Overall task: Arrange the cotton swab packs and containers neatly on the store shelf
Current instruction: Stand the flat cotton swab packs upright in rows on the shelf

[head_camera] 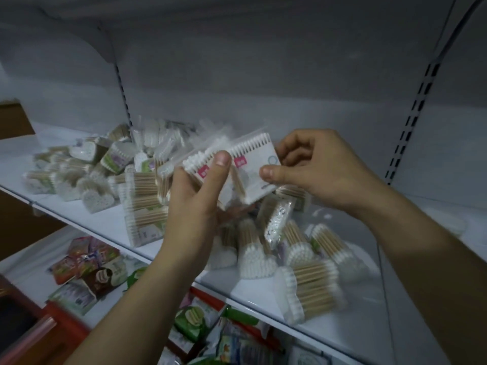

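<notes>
Above the white shelf [87, 219] my left hand [200, 196] grips a small stack of flat cotton swab packs [196, 164] with pink labels, thumb on top. My right hand [313, 167] pinches another flat pack [254, 164] by its right edge, held against the stack. Beneath both hands lies a loose heap of swab packs with wooden sticks [311, 288]. Heart-shaped containers [96, 198] lie jumbled at the left of the shelf.
The shelf's bare right part [427, 299] runs to a slotted upright [413, 114]. A lower shelf holds colourful snack packets [87, 262] and green packets [195, 317]. The white back wall [263, 88] rises behind the heap.
</notes>
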Motion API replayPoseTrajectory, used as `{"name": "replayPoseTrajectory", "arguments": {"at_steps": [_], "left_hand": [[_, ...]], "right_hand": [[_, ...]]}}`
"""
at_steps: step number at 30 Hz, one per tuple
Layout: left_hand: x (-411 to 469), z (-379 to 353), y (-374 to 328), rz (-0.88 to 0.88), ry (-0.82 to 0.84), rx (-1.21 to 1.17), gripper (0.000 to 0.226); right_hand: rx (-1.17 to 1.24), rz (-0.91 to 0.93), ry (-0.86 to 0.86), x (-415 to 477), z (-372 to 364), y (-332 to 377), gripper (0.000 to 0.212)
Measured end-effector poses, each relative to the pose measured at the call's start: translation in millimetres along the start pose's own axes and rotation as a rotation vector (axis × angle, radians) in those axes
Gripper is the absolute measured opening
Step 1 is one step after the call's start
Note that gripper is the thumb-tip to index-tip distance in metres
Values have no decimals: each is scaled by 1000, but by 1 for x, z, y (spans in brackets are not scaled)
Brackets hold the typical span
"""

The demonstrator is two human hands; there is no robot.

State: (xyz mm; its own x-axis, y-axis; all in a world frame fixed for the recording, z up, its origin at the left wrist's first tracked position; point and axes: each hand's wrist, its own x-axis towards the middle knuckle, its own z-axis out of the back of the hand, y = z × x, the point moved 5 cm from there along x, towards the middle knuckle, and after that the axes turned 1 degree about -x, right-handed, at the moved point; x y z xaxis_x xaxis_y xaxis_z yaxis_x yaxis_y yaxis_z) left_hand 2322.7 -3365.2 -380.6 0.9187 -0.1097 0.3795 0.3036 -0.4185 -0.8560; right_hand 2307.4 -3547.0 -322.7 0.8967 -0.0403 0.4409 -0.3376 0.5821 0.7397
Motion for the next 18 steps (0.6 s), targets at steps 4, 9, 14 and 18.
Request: {"name": "replayPoseTrajectory", "arguments": {"at_steps": [4,9,14,18], "left_hand": [[-6,-12,5,9,109,63,44],[-2,-5,6,27,-5,34,25],[2,6,2,-11,-73,102,48],[5,13,5,10,-93,98,44]], "right_hand": [[22,86,93,-4,-15,2,42],[41,115,145,4,-7,-8,22],[-500,144,443,-3,-15,-45,46],[-399,189,231,4,-5,-48,30]]}}
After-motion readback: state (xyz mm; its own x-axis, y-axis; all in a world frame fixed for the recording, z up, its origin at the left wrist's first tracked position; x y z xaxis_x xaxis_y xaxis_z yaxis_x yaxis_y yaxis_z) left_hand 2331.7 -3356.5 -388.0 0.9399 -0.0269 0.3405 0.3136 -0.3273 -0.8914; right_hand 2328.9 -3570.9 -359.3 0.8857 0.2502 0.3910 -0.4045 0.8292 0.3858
